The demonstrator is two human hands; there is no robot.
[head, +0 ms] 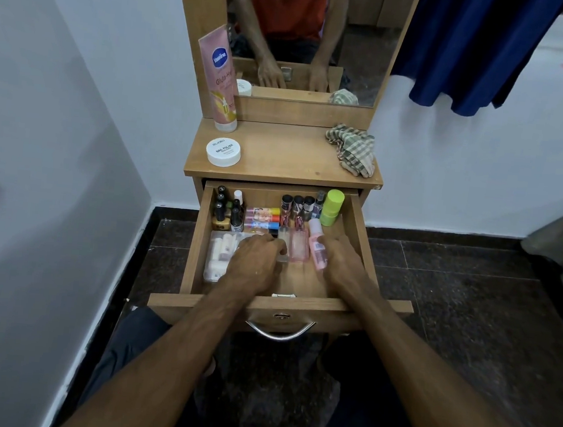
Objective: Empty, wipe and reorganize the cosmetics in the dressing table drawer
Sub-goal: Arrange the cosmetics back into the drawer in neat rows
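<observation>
Cosmetics fill the open drawer (198,239) of the dressing table, pulled out toward the person's knees so that both hands can reach in from above. Nail-polish bottles (227,213) stand upright in the back left corner, coloured tubes (262,218) lie stacked on their sides in the middle, dark-capped bottles (298,206) and a green-capped bottle (331,207) stand along the back right, and a clear plastic box (219,257) of small white items sits at the front left. This grouping by kind looks like the reorganising stage, probably near its end. The left hand (256,262) lies knuckles-up with fingers curled over a small clear bottle (283,244) beside a pink glass bottle (299,246); whether it truly grips it I cannot tell, since the fingertips are hidden. The right hand (339,256) curls round the lower part of a pink bottle (317,242) with a white cap, seemingly setting it into line. On the tabletop (278,159) a checked cloth (353,149) lies bunched at the right, presumably set aside from wiping, while a Vaseline tube (220,80) leans against the mirror frame and a white nail-polish-remover tub (223,151) sits in front of it, both outside the drawer.
</observation>
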